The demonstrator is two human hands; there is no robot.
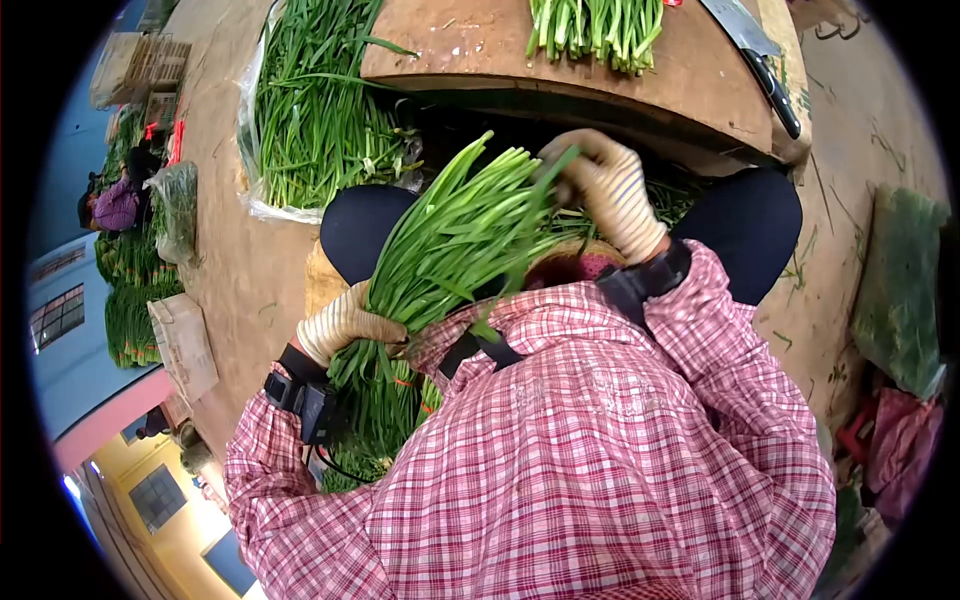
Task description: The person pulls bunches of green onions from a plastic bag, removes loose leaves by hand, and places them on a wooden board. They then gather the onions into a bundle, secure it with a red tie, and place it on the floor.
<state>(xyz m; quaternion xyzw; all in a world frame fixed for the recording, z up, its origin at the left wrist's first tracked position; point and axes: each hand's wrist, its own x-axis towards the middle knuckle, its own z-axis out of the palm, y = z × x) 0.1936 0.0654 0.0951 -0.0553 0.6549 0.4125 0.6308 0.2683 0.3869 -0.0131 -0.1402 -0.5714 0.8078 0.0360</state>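
Observation:
My left hand (352,325), in a striped knit glove, is closed around a thick bunch of garlic chives (455,230). The bunch slants up and to the right across my lap, its pale cut ends at the top. Beside those ends is my right hand (607,190), gloved the same way, with its fingers curled in. A loose green leaf (556,172) passes right by these fingers. The fingertips are dark and slightly blurred, so what they grip is hidden. More chives (375,400) tied with red bands lie below my left wrist.
Ahead stands a wooden board (450,50) bearing a cut bunch (598,35) and a black-handled knife (770,90). Left of it, a plastic-lined heap of chives (310,110) rests on the floor. A green sack (898,290) lies far right. Another person (118,205) sits far left.

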